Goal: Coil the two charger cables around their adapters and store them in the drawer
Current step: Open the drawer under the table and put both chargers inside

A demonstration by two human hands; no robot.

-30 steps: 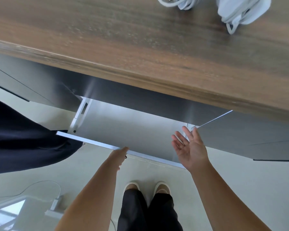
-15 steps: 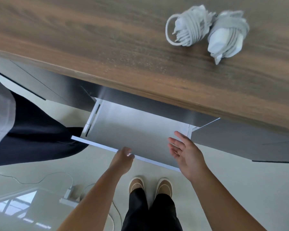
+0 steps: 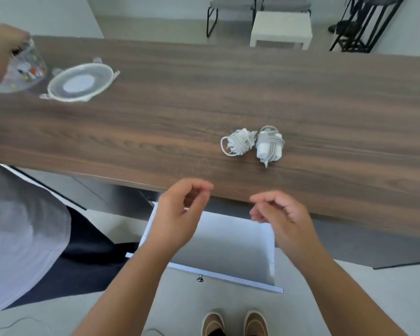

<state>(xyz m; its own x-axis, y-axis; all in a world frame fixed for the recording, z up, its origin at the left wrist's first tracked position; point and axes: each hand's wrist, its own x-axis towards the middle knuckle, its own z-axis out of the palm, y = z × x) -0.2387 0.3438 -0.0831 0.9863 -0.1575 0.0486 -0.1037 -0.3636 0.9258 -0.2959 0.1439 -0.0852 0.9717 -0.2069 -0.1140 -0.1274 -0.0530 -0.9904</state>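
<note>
Now both hands hang above the open drawer, holding nothing: the left hand and right hand have fingers loosely curled and empty. The two coiled chargers lie touching each other on the worktop, beyond the hands and right of centre. The drawer shows a pale bare floor with a small knob on its near front. Judging from this, a loose grab could let a coil slip, since a cable end sticks out of the right bundle and a loop stands off the left one; either could snag on the drawer's rim. At far left another person's hand holds a patterned glass beside a lid. No writing or brand is legible
</note>
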